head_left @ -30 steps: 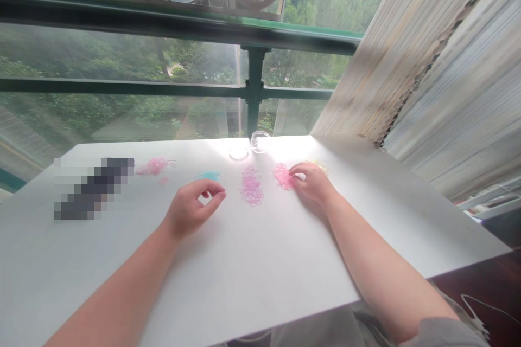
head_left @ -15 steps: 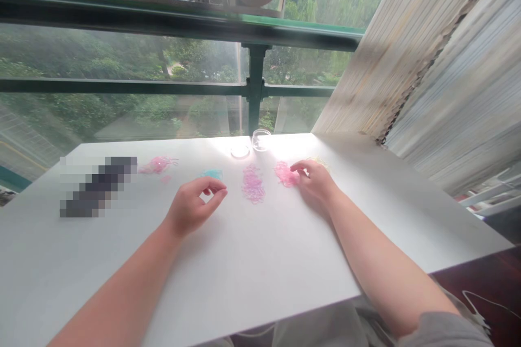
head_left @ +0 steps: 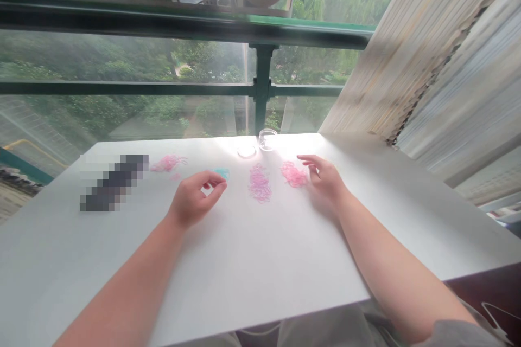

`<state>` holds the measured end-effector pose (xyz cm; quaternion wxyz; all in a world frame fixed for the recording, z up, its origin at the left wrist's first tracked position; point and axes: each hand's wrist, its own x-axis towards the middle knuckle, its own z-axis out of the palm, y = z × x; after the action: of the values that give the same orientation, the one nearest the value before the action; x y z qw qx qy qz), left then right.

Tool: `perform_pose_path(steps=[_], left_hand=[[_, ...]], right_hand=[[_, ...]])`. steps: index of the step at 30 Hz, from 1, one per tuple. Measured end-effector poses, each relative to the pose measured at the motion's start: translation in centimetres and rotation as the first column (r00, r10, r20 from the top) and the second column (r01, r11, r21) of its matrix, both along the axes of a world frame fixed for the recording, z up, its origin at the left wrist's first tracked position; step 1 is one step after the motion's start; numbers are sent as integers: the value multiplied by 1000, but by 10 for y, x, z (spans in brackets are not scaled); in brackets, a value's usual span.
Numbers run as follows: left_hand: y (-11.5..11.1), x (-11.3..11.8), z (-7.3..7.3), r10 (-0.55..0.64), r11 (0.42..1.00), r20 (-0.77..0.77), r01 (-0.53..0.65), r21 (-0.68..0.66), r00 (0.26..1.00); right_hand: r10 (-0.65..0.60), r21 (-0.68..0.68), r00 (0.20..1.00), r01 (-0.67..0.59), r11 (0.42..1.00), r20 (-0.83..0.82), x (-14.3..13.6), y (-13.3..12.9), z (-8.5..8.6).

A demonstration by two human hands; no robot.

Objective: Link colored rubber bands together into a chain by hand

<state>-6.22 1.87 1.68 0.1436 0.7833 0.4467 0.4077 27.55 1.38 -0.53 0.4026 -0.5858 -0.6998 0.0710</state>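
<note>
We hold our right hand (head_left: 325,179) partly open just to the right of the pink pile (head_left: 293,174), forefinger stretched out toward the left, thumb dropped apart from it and the other fingers loosely bent. Whether its underside brushes the pile's edge, we cannot tell.

Our left hand (head_left: 197,198) is curled, forefinger and thumb arched around a small gap with their tips nearly meeting; we cannot tell whether anything is pinched there. It is near the blue pile (head_left: 222,174), covering part of it from our view.

The pink pile lies on the worktop (head_left: 264,260) between the purple pile (head_left: 259,184) and our right hand. It is a roundish tangle, slightly longer from its far left to its near right. The purple pile has a clearer long axis, running from the window side toward us. The far-left pile (head_left: 167,162) stretches sideways, loose strands trailing right. Beyond the purple pile, the lid (head_left: 246,150) lies flat just beside the clear jar (head_left: 267,141).
</note>
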Motion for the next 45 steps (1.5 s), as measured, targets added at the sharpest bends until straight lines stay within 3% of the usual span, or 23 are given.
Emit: perform_pose_path(steps=[2, 5, 8, 11, 14, 18, 33, 45], left_hand=[[9, -11, -2, 74, 997, -17, -75, -27, 997], [25, -37, -6, 287, 951, -63, -292, -99, 956], [39, -67, -12, 524, 794, -210, -563, -230, 825], [45, -86, -19, 595, 715, -260, -649, -260, 760], [46, -89, -27, 604, 696, -277, -664, -272, 747], [45, -86, -31, 589, 704, -291, -655, -274, 754], [48, -86, -29, 554, 727, -320, -634, -263, 768], [53, -84, -28, 580, 704, -304, -653, -281, 756]], right_hand=[[-4, 22, 999, 5, 1000, -35, -1, -2, 1], [-39, 34, 997, 41, 999, -63, -3, -5, 1], [-22, 19, 997, 24, 1000, -69, -7, -6, -5], [139, -48, 988, -143, 989, -71, -14, -8, -13], [256, -65, 965, -259, 964, -59, -24, -12, -19], [303, -100, 953, -303, 948, -16, -33, -17, -20], [309, -170, 951, -309, 936, -23, -40, -21, -15], [276, -197, 960, -281, 939, -50, -39, -22, -18]])
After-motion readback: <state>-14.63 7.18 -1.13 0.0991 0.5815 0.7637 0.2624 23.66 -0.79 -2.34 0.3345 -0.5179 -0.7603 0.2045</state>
